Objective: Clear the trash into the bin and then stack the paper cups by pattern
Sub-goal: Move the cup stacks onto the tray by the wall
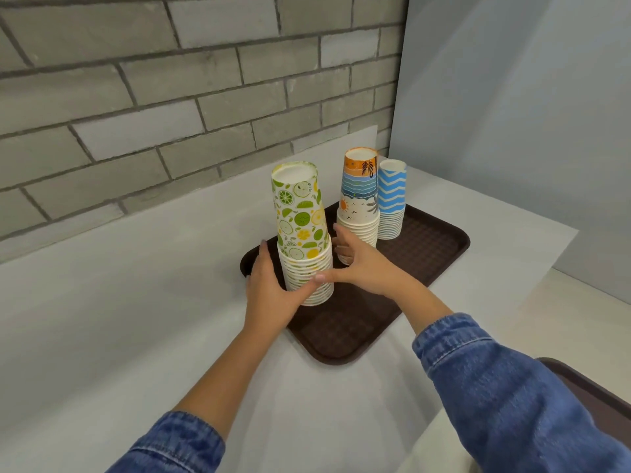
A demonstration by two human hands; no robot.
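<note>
Both hands, the left hand (269, 288) and right hand (362, 268), curl around the base of the tall lime-and-lemon cup stack (300, 220) on the brown tray (426, 254), probably steadying it because it leans, while the beach-print stack (358, 206) and blue zigzag stack (392, 199) stand sorted behind.

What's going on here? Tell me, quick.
A person cups the lime-and-lemon cup stack between the left hand and right hand on the brown tray. The sunset-pattern stack and blue zigzag stack stand side by side, upside down, farther back on the tray. No loose cups or trash show.
</note>
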